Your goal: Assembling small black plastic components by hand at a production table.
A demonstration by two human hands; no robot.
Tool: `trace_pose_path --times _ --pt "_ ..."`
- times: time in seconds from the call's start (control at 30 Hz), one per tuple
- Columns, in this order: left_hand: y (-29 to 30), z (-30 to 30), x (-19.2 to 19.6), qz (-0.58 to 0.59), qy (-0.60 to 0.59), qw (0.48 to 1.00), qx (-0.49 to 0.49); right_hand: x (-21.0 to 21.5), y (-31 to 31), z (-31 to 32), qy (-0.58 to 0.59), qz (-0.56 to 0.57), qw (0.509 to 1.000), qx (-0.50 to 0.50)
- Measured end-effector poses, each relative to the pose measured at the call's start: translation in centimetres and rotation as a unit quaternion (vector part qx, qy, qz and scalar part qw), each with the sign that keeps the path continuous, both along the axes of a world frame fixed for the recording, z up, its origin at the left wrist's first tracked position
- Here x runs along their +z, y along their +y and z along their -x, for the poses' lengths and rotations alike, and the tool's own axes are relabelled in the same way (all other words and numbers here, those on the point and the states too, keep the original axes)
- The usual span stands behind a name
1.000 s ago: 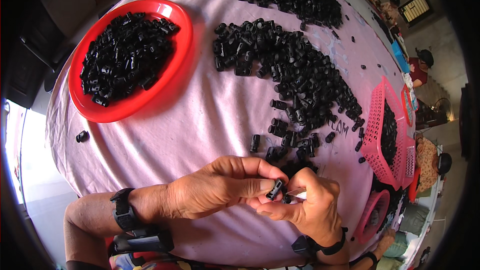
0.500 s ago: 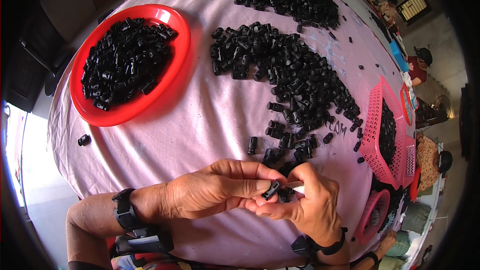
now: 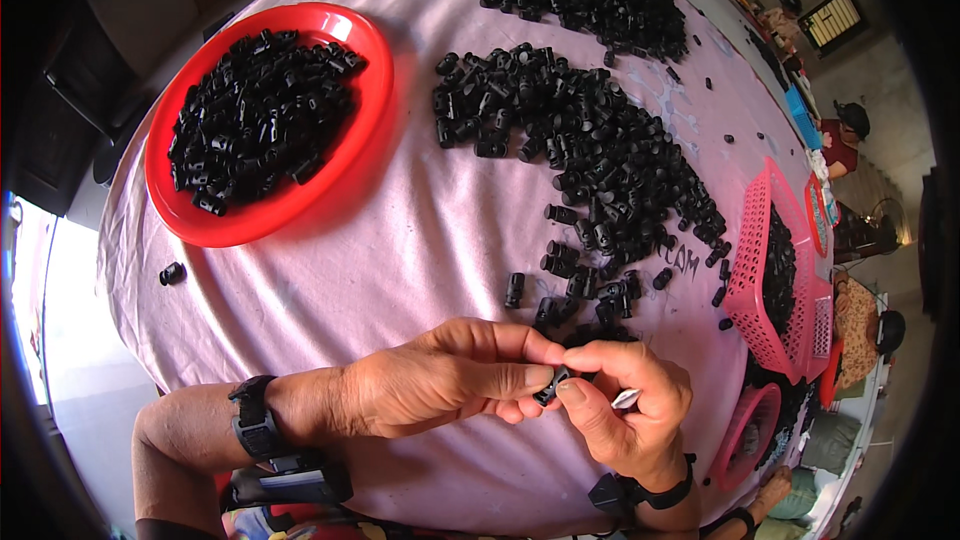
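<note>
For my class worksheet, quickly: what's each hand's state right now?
Left hand: closed, pinching a small black part.
Right hand: closed, holding a small pale object.

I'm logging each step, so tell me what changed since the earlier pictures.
The thumb of the right hand moved up and rightward, beside the black piece; the white object in that hand shifted right and down. The left hand still holds the piece; the red plate stayed put.

White glare at far left, glossy highlights on the plate (image 3: 376, 120), soft shadows across the cloth (image 3: 400, 250); fisheye bends the edges into black
</note>
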State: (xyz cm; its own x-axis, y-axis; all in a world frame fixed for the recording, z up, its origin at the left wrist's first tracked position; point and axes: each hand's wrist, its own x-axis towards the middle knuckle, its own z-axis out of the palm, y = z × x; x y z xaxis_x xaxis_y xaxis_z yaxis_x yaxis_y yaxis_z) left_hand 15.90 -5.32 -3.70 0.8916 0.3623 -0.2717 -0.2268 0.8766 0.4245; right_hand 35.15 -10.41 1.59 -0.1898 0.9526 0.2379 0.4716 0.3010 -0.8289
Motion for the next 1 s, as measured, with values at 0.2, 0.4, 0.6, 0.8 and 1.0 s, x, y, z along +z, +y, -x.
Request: trace_pose_path --times 0.2,0.4,0.6,0.8,1.0 --pt "0.1 0.1 0.2 -0.009 0.013 1.0 -0.011 0.2 -0.2 -0.2 -0.001 0.004 1.0 0.01" --pt "0.3 -0.1 0.7 -0.059 0.012 0.998 -0.036 0.4 -0.6 -0.1 -0.026 -0.017 0.999 -0.008" --pt "-0.1 0.3 1.5 -0.093 0.036 0.995 0.004 0.9 -0.7 -0.2 -0.038 0.023 0.992 -0.122" --pt "2.3 5.0 4.5 -0.31 0.16 0.898 0.269 2.0 0.0 -2.6 -0.178 0.11 0.971 -0.113" --pt "6.7 12.0 4.3 -0.363 0.352 0.754 0.419 1.4 -0.1 -4.2 -0.267 0.058 0.962 0.017"
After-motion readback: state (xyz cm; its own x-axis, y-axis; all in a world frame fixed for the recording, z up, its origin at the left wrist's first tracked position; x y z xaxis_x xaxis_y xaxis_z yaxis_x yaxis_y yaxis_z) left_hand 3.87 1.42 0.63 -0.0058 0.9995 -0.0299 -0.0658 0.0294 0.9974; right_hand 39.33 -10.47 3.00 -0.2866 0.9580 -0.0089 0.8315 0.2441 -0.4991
